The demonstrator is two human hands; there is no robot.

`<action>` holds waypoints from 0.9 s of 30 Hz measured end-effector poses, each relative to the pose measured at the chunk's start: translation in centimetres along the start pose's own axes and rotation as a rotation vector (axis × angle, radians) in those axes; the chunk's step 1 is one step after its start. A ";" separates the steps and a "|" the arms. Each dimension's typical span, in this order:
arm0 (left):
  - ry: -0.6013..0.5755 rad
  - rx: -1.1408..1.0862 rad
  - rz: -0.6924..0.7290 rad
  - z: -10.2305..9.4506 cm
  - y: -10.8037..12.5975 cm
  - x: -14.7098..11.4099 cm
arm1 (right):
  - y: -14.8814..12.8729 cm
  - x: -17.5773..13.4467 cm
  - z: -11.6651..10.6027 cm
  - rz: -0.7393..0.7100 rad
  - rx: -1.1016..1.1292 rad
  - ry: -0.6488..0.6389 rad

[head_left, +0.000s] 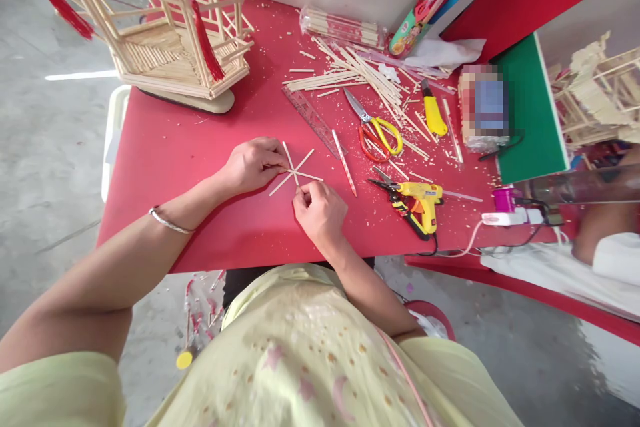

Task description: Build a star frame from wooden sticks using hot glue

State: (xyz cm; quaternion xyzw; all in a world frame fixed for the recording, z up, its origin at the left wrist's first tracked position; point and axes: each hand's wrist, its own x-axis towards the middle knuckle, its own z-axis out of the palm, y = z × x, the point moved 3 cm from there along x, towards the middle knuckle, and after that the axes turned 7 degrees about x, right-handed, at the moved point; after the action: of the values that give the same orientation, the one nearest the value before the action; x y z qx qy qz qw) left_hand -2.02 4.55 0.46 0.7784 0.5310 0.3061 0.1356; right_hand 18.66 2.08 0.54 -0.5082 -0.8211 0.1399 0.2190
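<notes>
A six-armed star of thin wooden sticks (303, 161) lies on the red tabletop between my hands. My left hand (256, 164) comes from the left, its fingers pinched on the star's left side near the centre. From below right, my right hand (321, 212) is closed with thumb and forefinger at the tip of the star's lower arm. Just right of the star are a red-and-white pencil (345, 163) and a clear ruler (313, 119). Scissors (381, 137) with yellow and red handles lie further right.
A stick-built pavilion model (165, 60) with red tassels stands at the back left. Loose wooden sticks (370, 77) are scattered at the back. To the right lie a yellow utility knife (434, 113), pliers (407, 213) and a yellow glue gun (425, 200) with its cord.
</notes>
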 end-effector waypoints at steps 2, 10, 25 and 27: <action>-0.001 -0.002 0.000 0.0 0.0 0.0 | 0.0 0.0 0.0 -0.004 0.001 0.010; 0.000 -0.007 -0.007 0.0 0.2 0.0 | 0.0 0.0 0.0 0.000 0.007 -0.001; 0.002 0.000 -0.008 -0.2 0.4 0.0 | 0.0 -0.1 -0.1 -0.011 0.019 0.024; 0.006 0.005 -0.008 -0.1 0.4 0.0 | 0.0 -0.1 -0.1 -0.010 0.025 0.021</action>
State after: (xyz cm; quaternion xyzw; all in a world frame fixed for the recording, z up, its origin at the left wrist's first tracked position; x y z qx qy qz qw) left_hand -1.82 4.38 0.78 0.7758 0.5353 0.3064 0.1331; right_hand 18.77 2.02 0.63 -0.5027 -0.8195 0.1438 0.2345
